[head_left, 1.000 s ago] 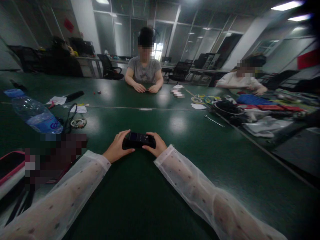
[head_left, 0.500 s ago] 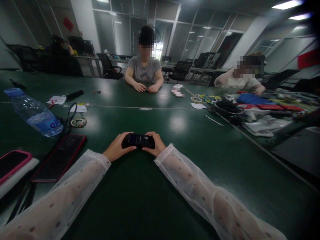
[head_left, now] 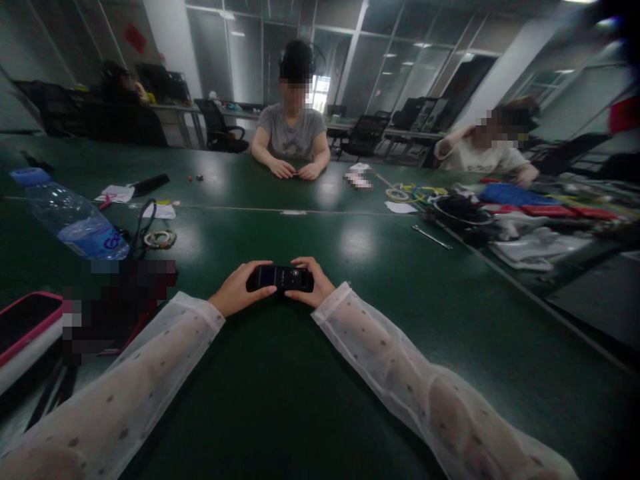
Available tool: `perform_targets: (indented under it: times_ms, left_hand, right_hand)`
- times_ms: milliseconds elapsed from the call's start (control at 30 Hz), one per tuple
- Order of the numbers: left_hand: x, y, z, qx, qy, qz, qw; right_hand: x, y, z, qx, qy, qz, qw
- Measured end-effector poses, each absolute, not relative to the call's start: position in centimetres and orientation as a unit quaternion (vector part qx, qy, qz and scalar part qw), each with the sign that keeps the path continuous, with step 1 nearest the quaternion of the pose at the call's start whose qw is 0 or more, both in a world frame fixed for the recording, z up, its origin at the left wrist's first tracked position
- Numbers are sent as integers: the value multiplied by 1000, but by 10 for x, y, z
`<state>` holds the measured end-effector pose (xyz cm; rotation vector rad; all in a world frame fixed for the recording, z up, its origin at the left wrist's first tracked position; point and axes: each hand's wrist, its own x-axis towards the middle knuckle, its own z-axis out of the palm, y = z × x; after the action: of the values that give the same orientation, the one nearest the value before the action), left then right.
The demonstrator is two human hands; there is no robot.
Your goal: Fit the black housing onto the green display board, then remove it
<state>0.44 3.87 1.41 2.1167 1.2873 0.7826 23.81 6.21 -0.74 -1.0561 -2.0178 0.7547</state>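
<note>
A small black handheld device with a dim screen is held sideways just over the green table, between both my hands. My left hand is closed on its left end, with the thumb along the near edge and the fingers behind. At the other end my right hand grips it in the same way. Small pale marks show on the screen, too small to read. Sheer white dotted sleeves cover both forearms.
Left of my hands stand a water bottle, a bracelet and a pink-edged phone. To the right lie a wrench, cables and a cluttered pile. One person sits opposite, another at far right.
My view has shifted slightly, so the surroundings sit a little differently in the picture. Both hands keep the same hold on the black device.
</note>
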Motion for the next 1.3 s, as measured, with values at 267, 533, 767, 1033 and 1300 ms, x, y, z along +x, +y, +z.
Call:
perform_targets:
  times_ms: [267,533,767,1033,1300]
  left_hand:
    - [4,39,16,782,476,286,284]
    - [2,39,15,780,483,263,298]
    - [2,40,15,784,473,270,298]
    - [4,40,14,785,469,285,287]
    - [3,43,11,793,455,302,270]
  right_hand:
    - [244,64,-2,-430,-769,343,325]
    - [244,67,-4,-429,-753,386,317]
    - [245,67,-4,-419,-763,365,330]
    - [244,63,-3,-450,-760,336,328]
    - [241,64,-9,-456,-757,303,356]
